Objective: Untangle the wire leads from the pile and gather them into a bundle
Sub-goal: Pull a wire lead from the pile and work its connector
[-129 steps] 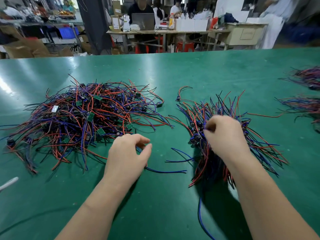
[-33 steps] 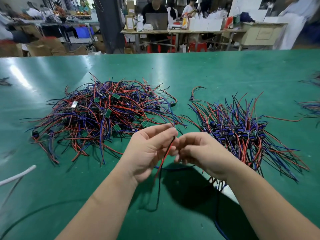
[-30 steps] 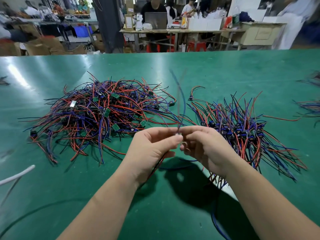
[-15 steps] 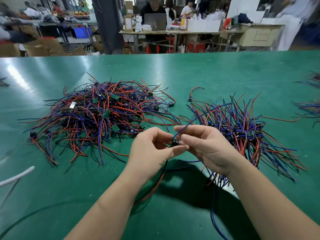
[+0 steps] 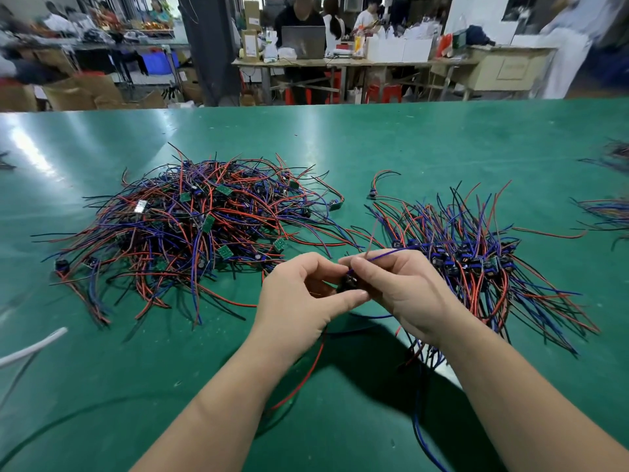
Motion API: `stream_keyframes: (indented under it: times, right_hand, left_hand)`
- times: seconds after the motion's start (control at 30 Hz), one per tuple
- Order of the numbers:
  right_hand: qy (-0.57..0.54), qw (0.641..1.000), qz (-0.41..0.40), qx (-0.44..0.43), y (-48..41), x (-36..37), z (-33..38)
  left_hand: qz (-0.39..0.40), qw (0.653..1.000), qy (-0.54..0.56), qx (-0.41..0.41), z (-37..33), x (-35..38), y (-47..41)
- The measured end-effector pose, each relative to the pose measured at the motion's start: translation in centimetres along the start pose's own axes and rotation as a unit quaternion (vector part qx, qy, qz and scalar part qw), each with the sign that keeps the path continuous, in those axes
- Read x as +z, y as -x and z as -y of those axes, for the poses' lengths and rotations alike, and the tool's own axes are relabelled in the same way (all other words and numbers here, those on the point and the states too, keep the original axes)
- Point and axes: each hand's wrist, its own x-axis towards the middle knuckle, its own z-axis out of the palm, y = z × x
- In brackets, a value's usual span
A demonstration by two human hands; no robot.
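A tangled pile of red, blue and black wire leads (image 5: 197, 229) with small green boards lies on the left of the green table (image 5: 391, 144). To the right lies a sorted bundle (image 5: 476, 264) of the same leads, fanned out. Between them, just above the table, my left hand (image 5: 299, 301) and my right hand (image 5: 398, 287) pinch one wire lead (image 5: 349, 282) at its small black component. A blue wire runs up over my right fingers, and a red wire hangs down under my left wrist.
More wire bundles (image 5: 609, 212) lie at the table's right edge. A white cable (image 5: 30, 349) crosses the left edge. Beyond the table's far edge stand workbenches, boxes and several people.
Both hands have turned the lead and now pinch its black component. About a second ago the wires stood upright between the fingertips; now they trail sideways and downward.
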Motion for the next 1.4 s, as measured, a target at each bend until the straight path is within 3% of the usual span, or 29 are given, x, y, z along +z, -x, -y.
stream_keyframes:
  times: [0.2, 0.53, 0.83, 0.93, 1.23, 1.33, 1.4]
  right_hand:
    - [-0.014, 0.999, -0.028, 0.024, -0.1, -0.4, 0.2]
    - [-0.121, 0.988, -0.081, 0.051, -0.4, 0.2, -0.2]
    - [-0.032, 0.993, -0.073, 0.084, -0.2, 0.3, -0.4]
    - [-0.070, 0.988, -0.099, 0.092, -0.3, 0.0, 0.1]
    - [-0.257, 0.937, -0.238, 0.021, -1.3, -4.0, 2.2]
    - [-0.304, 0.905, -0.296, -0.038, -1.6, -4.8, 2.6]
    - [-0.341, 0.877, -0.335, -0.056, -1.6, -5.5, 2.9]
  left_hand:
    - [0.019, 0.989, 0.129, -0.065, -0.3, 0.0, -0.1]
    - [-0.001, 0.993, 0.106, -0.055, 0.1, 0.4, -0.1]
    - [0.045, 0.989, 0.097, -0.104, 0.6, 0.8, -0.1]
    - [0.060, 0.988, 0.095, -0.110, 0.5, 0.7, -0.2]
    - [0.125, 0.987, 0.050, -0.090, 0.2, 1.2, 0.5]
    - [0.116, 0.986, 0.060, -0.102, 0.0, 0.8, 0.4]
    - [0.088, 0.980, 0.123, -0.132, -0.3, 0.4, 0.1]
